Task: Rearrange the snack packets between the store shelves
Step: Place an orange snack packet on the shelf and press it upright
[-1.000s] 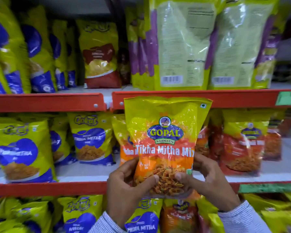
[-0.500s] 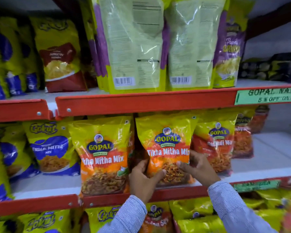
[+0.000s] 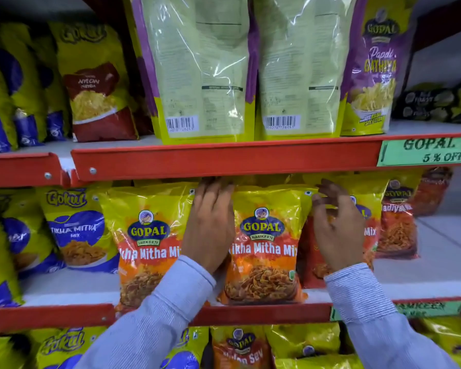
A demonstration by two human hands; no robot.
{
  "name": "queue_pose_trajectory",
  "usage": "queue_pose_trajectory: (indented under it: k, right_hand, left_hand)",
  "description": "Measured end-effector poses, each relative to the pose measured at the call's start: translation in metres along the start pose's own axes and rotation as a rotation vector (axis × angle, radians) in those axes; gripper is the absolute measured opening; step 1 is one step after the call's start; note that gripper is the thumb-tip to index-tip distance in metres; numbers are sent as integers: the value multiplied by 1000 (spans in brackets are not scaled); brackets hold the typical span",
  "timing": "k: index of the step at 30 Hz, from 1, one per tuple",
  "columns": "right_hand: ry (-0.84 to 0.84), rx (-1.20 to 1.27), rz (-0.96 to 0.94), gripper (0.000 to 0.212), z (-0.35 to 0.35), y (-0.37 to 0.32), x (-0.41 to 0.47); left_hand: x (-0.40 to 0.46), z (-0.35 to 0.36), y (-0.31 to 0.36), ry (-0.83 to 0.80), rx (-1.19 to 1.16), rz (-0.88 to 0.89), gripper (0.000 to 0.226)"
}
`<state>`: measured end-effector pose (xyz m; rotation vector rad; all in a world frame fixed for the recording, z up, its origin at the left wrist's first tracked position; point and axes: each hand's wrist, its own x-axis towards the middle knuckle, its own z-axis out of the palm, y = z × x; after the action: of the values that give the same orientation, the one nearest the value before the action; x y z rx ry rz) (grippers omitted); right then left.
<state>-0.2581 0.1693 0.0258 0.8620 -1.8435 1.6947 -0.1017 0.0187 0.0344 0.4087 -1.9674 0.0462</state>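
A yellow and orange Gopal Tikha Mitha Mix packet (image 3: 264,246) stands upright on the white middle shelf (image 3: 250,313), near its front edge. My left hand (image 3: 210,225) lies flat along the packet's left side, fingertips at its top left corner under the upper shelf rim. My right hand (image 3: 336,230) hovers at the packet's right edge with fingers spread, holding nothing. A second packet of the same kind (image 3: 147,243) stands just left of my left hand. More orange packets stand behind my right hand, partly hidden.
The red upper shelf rim (image 3: 224,161) sits close above the packet tops. Large green and purple bags (image 3: 197,67) stand on it. Blue and yellow Gokul packets (image 3: 75,230) fill the left. Bare white shelf (image 3: 447,251) shows at right. A green offer label (image 3: 431,153) is at the upper right.
The packet went from held up in both hands to standing on the middle shelf. Both hands slid from its bottom up to its top corners and let go.
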Motion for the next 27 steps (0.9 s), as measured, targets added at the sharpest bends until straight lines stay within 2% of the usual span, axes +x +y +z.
queue_pose_trajectory:
  k: [5, 8, 10, 12, 15, 18, 21, 23, 27]
  right_hand:
    - [-83, 14, 81, 13, 0, 13, 19]
    - [-70, -2, 35, 15, 4, 15, 30]
    - [-38, -7, -3, 25, 9, 15, 35]
    - [-15, 16, -13, 34, 14, 17, 35]
    - [30, -55, -24, 39, 16, 19, 23]
    - [49, -219, -241, 46, 10, 14, -10]
    - [-126, -407, -529, 52, 8, 22, -39]
    - [-258, -523, -637, 55, 11, 34, -46]
    - [-344, -613, -572, 57, 15, 37, -42]
  left_hand:
    - [29, -4, -4, -169, 150, -42, 43]
    - [35, -8, 0, -225, 129, -77, 52]
    - [36, -7, -2, -231, 124, -96, 56]
    - [34, -3, -6, -187, 156, -53, 55]
    - [21, 4, -13, 11, 187, 80, 47]
    - [-19, 10, -12, 124, 126, 256, 33]
    - [-63, 17, -19, 15, 107, 326, 29]
    - [-76, 24, -26, -64, 131, 333, 29]
    - [-66, 29, -34, -132, 200, 326, 37]
